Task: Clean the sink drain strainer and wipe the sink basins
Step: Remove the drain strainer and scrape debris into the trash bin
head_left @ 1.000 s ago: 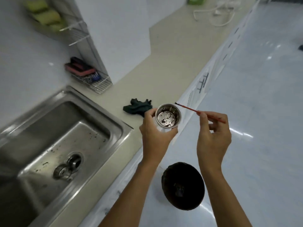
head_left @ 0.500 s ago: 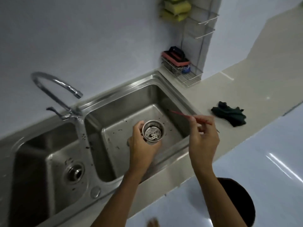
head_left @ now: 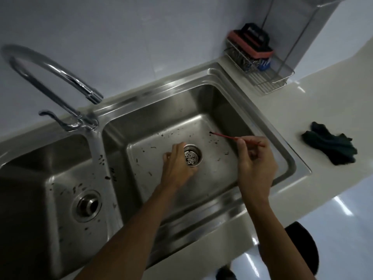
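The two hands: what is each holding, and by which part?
The left hand holds the drain strainer by its rim; the right hand pinches a thin red stick near its back end.

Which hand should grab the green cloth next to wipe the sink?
Probably the right hand: it is nearer the green cloth on the counter, though it pinches a red stick. The left hand holds the strainer at the drain, farther away.

Pale countertop [head_left: 314, 106] carried a steel double sink [head_left: 167, 85] set into it. Dark green cloth [head_left: 331, 146] lay crumpled on bare counter right of the sink. Wire rack [head_left: 268, 77] stood near the sink's rear right corner, against the wall, well apart from the cloth.
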